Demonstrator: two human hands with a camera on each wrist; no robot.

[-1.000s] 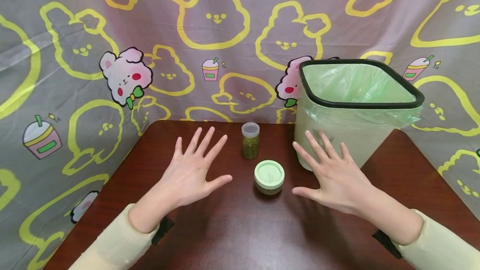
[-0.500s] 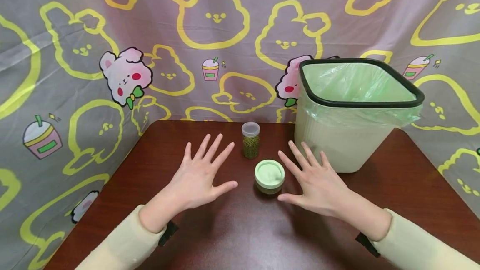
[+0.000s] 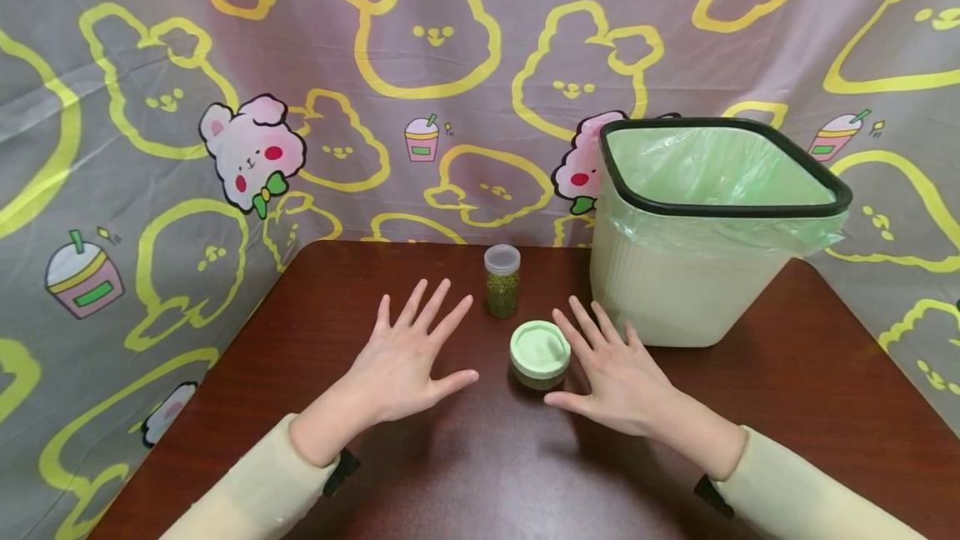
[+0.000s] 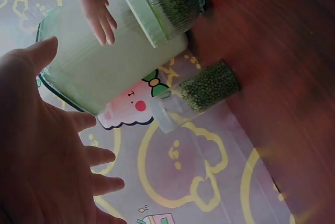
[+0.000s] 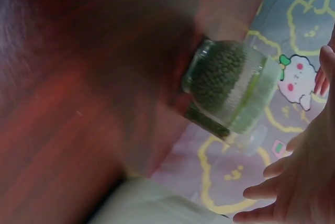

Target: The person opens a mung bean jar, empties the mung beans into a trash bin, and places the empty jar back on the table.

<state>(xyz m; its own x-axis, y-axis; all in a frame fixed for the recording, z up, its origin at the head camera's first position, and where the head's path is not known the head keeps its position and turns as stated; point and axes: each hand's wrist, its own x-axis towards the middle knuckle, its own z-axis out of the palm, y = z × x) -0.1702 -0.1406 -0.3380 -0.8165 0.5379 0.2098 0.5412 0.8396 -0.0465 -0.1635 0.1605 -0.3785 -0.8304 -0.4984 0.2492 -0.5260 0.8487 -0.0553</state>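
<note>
- Facing a cartoon-print curtain [image 3: 431,127] beyond a dark reddish table [image 3: 495,473].
- Finding the green-lidded jar [image 3: 539,357] standing upright on the table, containing green beans [image 5: 214,72].
- Seeing a narrow jar [image 3: 502,283] just behind it, slightly left, and a lined bin [image 3: 675,286] behind it, right.
- Spreading the left hand [image 3: 405,365] to the left of the green-lidded jar, gripping nothing.
- Spreading the right hand [image 3: 618,377] just right of that jar, likewise gripping nothing.
- Judging progress as barely starting: seeing both jars capped and ungripped, leaving any handling undone.

A green-lidded jar [image 4: 166,8] and a slimmer jar [image 4: 194,96] hold green grains [image 4: 215,85].
</note>
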